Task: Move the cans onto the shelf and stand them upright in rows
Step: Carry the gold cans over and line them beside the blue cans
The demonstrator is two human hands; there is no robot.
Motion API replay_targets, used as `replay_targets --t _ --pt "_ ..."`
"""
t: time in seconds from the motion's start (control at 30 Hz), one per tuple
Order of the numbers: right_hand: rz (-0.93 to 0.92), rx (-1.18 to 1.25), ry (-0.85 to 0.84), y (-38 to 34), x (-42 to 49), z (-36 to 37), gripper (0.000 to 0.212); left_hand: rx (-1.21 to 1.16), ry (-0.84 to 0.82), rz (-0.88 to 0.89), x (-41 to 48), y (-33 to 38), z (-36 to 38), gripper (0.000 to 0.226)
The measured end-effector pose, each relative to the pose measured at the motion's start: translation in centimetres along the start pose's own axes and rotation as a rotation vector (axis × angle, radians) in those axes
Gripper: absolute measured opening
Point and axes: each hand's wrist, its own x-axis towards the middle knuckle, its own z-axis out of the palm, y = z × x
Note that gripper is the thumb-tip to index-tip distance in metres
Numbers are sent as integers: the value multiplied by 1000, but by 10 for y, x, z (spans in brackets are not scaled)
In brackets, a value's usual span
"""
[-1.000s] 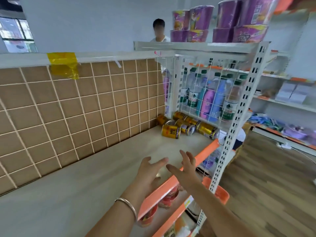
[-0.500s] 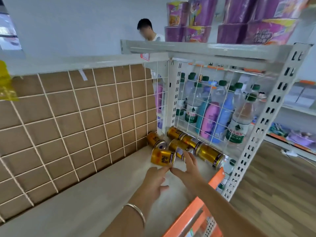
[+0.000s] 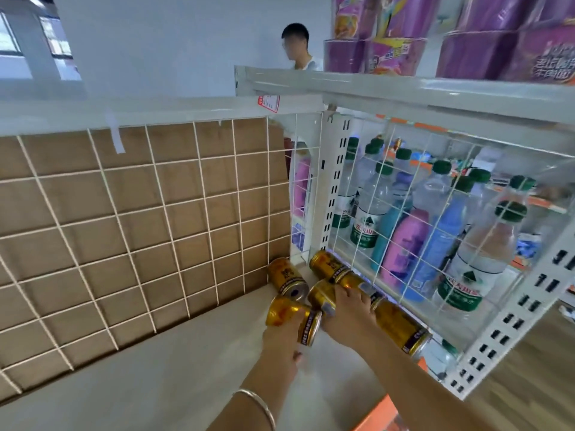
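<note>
You're taking two cans at once. Your left hand (image 3: 280, 340) is wrapping round the front can (image 3: 284, 314), and your right hand (image 3: 350, 312) is curling over the middle can (image 3: 320, 295) just beside it, so the hands are working close together, nearly touching.

All the gold cans are lying on their sides in the far right corner of the shelf (image 3: 155, 368). A corner can (image 3: 284, 276) is resting by the back grid (image 3: 140, 228), and more cans (image 3: 398, 325) are running along the wire panel (image 3: 435, 244). None is standing upright yet.

Risks, as I'm judging them: round cans are going to roll if you're nudging neighbours while lifting – the one at the near end of the wire-side line is sitting close to the shelf's front edge, so it's likeliest to drop off. Tipping both up w/ hands this close, you're also risking knocking one can into the other. The bottles (image 3: 367, 225) behind the wire aren't looking threatened.
</note>
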Motion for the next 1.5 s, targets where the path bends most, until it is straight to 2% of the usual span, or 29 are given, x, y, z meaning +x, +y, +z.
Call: replay_targets --t 0.07,0.13,0.2,0.27,0.37,0.47,0.6,0.7,0.77,0.83,0.93,1.03,1.23,1.4,1.5 --pt "6 73 -4 2 7 -2 60 41 49 18 4 2 0 64" --pt "28 290 -45 7 14 -8 42 171 145 32 12 6 -5 86" --pt "53 521 -96 11 20 -14 27 329 205 64 16 11 -11 86" --pt "65 576 -116 14 25 -18 20 381 202 87 10 17 -16 75" --pt "119 562 -167 10 30 -18 26 329 180 99 13 18 -21 64" --pt "132 580 -331 4 36 -12 28 359 201 106 14 18 -25 66" --pt "157 601 -465 6 36 -14 27 455 167 111 12 23 -35 64" --pt "212 621 -539 10 33 -8 42 508 152 110 13 32 -44 65" --pt "252 760 -540 8 32 -1 58 453 84 97 18 41 -51 81" --pt "281 921 -547 5 31 2 64 364 -6 56 20 48 -56 92" --pt "258 989 -578 6 29 3 58 261 -24 28 13 49 -62 83" --pt "219 1046 -613 10 27 3 55 78 -96 -29 3 43 -68 65" --pt "157 1007 -602 7 20 6 46 -29 -188 -22 -17 30 -73 62" --pt "72 912 -557 5 20 11 50 -13 -112 64 -21 24 -73 74" --pt "25 888 -541 0 18 12 44 -25 -75 110 -27 22 -74 72"
